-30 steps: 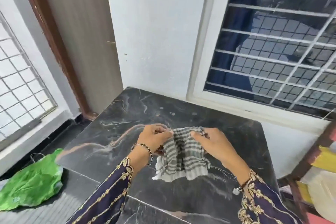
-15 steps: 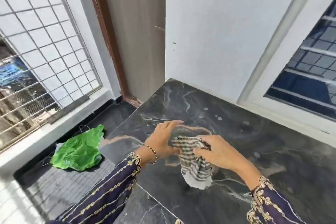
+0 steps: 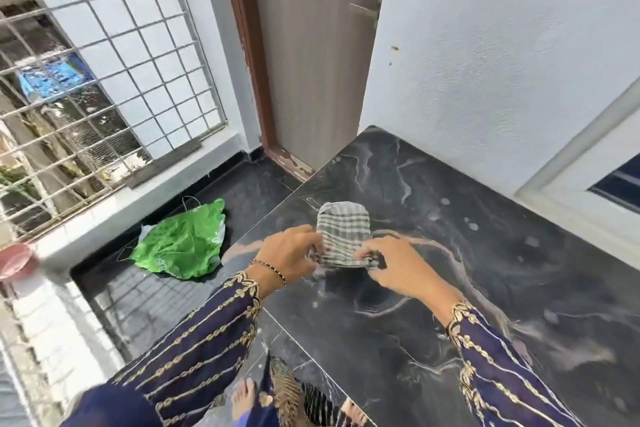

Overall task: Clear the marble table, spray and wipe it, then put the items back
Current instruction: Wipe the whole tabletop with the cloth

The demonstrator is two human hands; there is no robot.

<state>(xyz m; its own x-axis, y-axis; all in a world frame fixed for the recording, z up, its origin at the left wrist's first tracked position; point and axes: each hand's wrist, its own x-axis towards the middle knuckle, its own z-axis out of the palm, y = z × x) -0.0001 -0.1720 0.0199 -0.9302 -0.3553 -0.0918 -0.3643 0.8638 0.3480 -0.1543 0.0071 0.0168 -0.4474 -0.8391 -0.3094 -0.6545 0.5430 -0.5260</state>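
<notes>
A grey-and-white striped cloth (image 3: 343, 232) lies folded into a small rectangle on the black marble table (image 3: 485, 288), close to its left edge. My left hand (image 3: 291, 258) pinches the cloth's near left corner. My right hand (image 3: 398, 265) pinches its near right edge, fingers pressed onto the fold. Several pale droplets and wet smears dot the marble to the right of the cloth. No spray bottle is in view.
A crumpled green plastic bag (image 3: 183, 246) lies on the dark floor left of the table. A pink bowl (image 3: 15, 260) sits on the low white ledge under the metal window grille. A door stands behind the table's far corner; a window frame (image 3: 571, 191) borders its right.
The cloth went from spread between both hands to bunched, and now lies folded flat on the marble. My view swung left, so the floor, green bag and grille show more.
</notes>
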